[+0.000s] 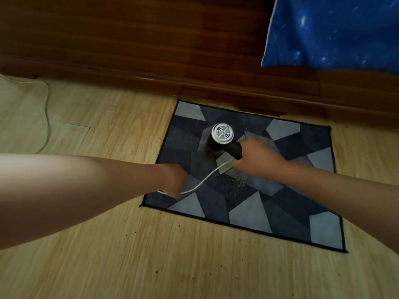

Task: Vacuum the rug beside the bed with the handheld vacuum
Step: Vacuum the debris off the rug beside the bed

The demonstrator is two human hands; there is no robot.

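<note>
Gripping the black handle of the vacuum (222, 137), the right hand (257, 158) holds it upright near the middle of the rug (280, 212), nozzle down against the pile and round silver vent facing up. The left hand (172, 180) sits at the rug's left edge, closed round the white cord (205, 180) that runs from the handle's base. The two hands are apart, joined only by that slack line.

What matters for the coming move is a patch of brown crumbs (234, 185). It lies just on the person's side of the nozzle, between the hands and nearer the right one, so the next pass is likely a short pull back toward the body. The rug's long axis runs along the bed (194, 61), whose wooden side it nearly touches.

The nozzle mouth is hidden under the vacuum's body, and both hands are blurred, so how the fingers lie is hard to make out.
</note>
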